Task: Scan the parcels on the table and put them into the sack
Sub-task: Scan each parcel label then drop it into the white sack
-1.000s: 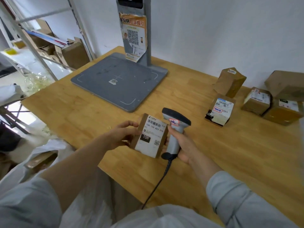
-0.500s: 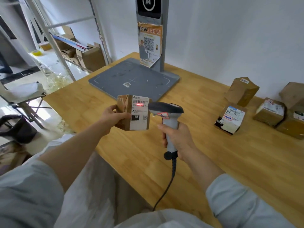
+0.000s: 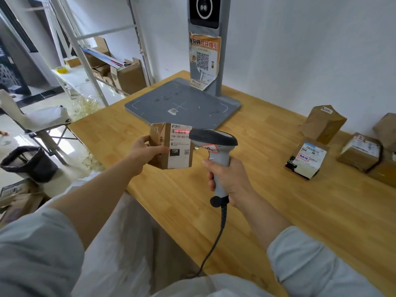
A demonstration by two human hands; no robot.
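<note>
Wooden table [image 3: 278,200], grey scanning platform [image 3: 182,103] and cardboard parcels [image 3: 307,159] on it.

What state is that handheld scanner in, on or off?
On: the scanner, gripped by the right hand, casts a red line across the barcode on the parcel that the left hand holds up.

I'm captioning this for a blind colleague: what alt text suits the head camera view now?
The left hand holds a small cardboard parcel above a wooden table while the right hand aims a corded handheld scanner at it, a red line across the label's barcode. More parcels lie at the table's right; a grey scanning stand stands behind.
</note>
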